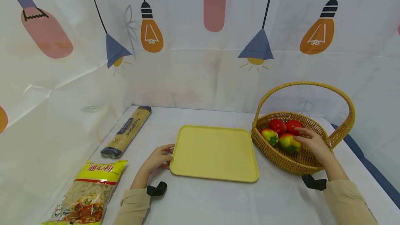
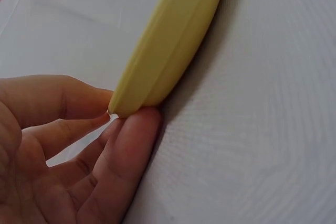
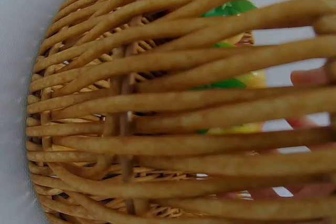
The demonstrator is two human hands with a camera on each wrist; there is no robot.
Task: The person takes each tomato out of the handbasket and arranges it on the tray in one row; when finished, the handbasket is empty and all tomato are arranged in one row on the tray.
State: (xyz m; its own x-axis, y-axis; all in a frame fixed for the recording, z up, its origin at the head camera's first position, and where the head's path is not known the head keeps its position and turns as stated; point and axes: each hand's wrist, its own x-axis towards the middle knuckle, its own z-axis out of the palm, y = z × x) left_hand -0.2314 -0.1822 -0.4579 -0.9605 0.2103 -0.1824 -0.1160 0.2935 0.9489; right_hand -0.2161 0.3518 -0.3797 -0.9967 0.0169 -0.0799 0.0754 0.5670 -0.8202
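My left hand is at the left edge of a yellow rectangular tray lying flat on the white table. In the left wrist view, thumb and fingertips pinch the tray's rim. Over on the right, my right hand reaches into a wicker basket, fingers spread. Its fingertips are right at a red tomato and a yellow, red and green bell pepper. Another tomato and a second pepper lie beside them. Basket weave mostly hides this hand in the right wrist view.
A spaghetti pack lies at the back left of the table. Nearer, a clear and yellow bag of pasta lies by the left edge. The basket's tall handle arches above its contents. A patterned white curtain hangs behind the table.
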